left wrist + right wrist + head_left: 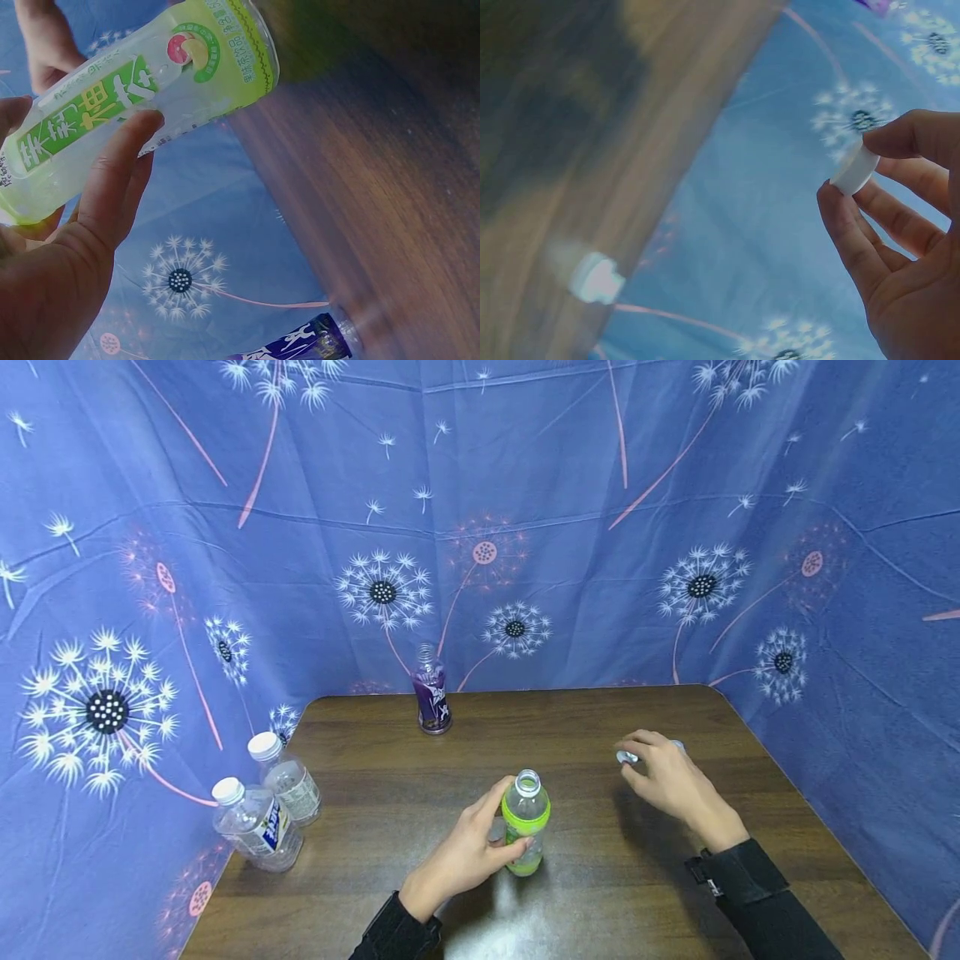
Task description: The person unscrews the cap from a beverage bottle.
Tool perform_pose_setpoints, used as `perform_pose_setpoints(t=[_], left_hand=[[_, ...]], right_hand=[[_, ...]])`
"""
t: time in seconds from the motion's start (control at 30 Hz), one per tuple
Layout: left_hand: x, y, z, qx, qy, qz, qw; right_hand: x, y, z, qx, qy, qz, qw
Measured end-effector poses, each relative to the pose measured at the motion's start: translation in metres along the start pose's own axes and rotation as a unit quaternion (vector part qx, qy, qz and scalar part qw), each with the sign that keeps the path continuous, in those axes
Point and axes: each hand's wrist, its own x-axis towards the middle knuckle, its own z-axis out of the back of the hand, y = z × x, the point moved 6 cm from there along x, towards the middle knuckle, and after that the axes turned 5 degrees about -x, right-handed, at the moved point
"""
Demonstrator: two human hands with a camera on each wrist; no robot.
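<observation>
Right grip (671, 783) is pinching a white cap (855, 171) above the bench (367, 810) | left grip (468, 847) is holding an uncapped, green-labelled bottle (528, 828) upright, mid-bench | I am seeing a purple-labelled bottle (432, 697) standing behind | two white-capped clear bottles (258, 835) are standing side by side along the left edge

Curtained-off nook; whether inside home, office or studio cannot be told. Blue cloth (585, 452) hangs behind and along both sides, creases and folds showing, printed with white and pink dandelions (382, 592); room beyond hidden. Brown wood-grain bench (360, 768), far corners rounded, stands within, far edge close to cloth. Goods here everyday drink sort: green bottle (527, 814), purple bottle (432, 700).
</observation>
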Motion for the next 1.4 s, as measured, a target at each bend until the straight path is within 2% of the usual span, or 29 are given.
perform_pose_setpoints(t=[0.13, 0.27, 0.47, 0.8, 1.03, 1.27, 1.4], left_hand=[[-0.001, 0.002, 0.001, 0.004, -0.003, 0.001, 1.0], [-0.001, 0.003, 0.0, 0.001, -0.003, -0.003, 1.0], [0.001, 0.004, 0.0, -0.002, -0.005, -0.009, 0.9999], [0.003, 0.004, 0.001, 0.009, -0.003, -0.012, 0.9999], [0.004, 0.004, -0.001, 0.014, -0.001, -0.031, 0.9994], [0.004, 0.004, -0.001, 0.019, -0.004, -0.053, 0.9984], [0.003, 0.004, 0.0, 0.021, -0.004, -0.051, 0.9984]], right_hand=[[0.005, 0.024, 0.016, 0.012, -0.059, 0.046, 0.997], [0.009, 0.047, 0.03, 0.028, -0.111, 0.095, 0.989], [0.015, 0.077, 0.049, 0.049, -0.147, 0.149, 0.977], [0.026, 0.125, 0.064, 0.1, -0.123, 0.212, 0.964], [0.03, 0.153, 0.067, 0.118, -0.107, 0.255, 0.954], [0.032, 0.168, 0.061, 0.114, -0.077, 0.272, 0.952], [0.031, 0.172, 0.057, 0.113, -0.058, 0.279, 0.952]])
